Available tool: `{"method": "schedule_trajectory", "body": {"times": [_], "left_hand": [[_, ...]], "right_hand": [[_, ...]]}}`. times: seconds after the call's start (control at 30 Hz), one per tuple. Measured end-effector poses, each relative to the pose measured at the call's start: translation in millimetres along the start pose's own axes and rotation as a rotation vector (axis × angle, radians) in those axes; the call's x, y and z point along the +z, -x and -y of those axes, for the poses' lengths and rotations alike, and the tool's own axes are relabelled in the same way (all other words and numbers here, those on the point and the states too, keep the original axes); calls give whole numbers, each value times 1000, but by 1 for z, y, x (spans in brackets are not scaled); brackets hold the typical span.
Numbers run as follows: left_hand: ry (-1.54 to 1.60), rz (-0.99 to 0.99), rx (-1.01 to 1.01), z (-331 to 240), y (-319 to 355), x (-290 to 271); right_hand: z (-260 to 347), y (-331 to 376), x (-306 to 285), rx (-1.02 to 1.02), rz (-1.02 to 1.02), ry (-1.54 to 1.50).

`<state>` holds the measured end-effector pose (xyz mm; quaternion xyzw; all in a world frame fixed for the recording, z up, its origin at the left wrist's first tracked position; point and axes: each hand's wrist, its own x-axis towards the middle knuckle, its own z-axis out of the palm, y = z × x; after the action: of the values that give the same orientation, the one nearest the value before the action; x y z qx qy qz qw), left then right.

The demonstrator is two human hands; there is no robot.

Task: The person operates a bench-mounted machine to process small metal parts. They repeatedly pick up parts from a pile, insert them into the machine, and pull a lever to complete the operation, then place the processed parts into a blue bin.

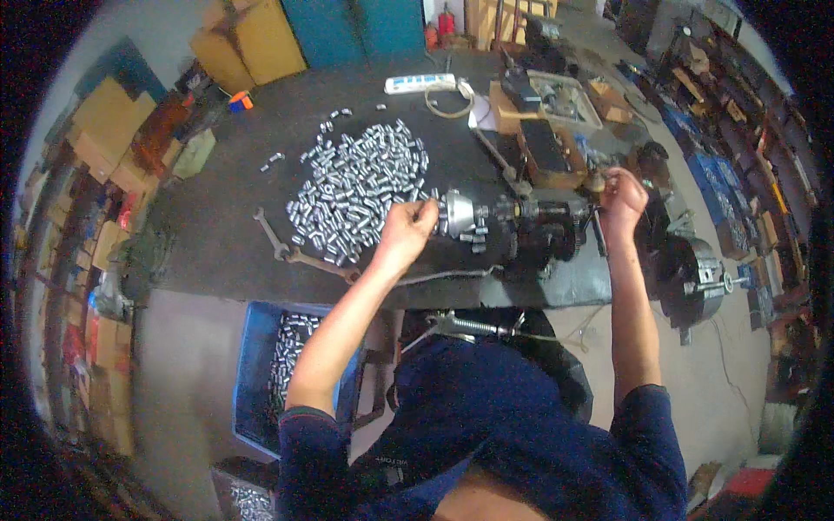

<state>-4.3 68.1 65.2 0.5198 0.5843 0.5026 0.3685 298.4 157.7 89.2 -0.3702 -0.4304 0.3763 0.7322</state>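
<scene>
My left hand point(408, 233) is closed in a pinch beside the silver cone-shaped chuck point(459, 214) of a small bench machine point(552, 227). Whatever sits between its fingertips is too small to make out. Just left of it spreads a large heap of short shiny metal sleeves point(352, 187), and several more sleeves lie under the chuck. At the machine's right end, my right hand point(622, 204) has its fingers curled around a handle with a rounded knob point(596, 183); the fingers partly hide it.
Wrenches point(271, 234) lie left of the heap and along the bench's front edge. A blue crate point(248, 373) of sleeves stands on the floor below. Behind the machine are a dark block in a wooden box point(549, 154) and a tray point(565, 97). Shelves point(721, 174) line the right.
</scene>
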Motion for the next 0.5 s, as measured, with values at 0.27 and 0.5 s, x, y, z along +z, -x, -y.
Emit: {"method": "schedule_trajectory", "body": {"times": [0.27,0.5], "left_hand": [[180,-3,-85,2,0,-17],[94,-147,-276,38,60,-96]], "right_hand": [[-22,64,-73,325,-32,29],[-129,-32,-68,-444,80,536]]}}
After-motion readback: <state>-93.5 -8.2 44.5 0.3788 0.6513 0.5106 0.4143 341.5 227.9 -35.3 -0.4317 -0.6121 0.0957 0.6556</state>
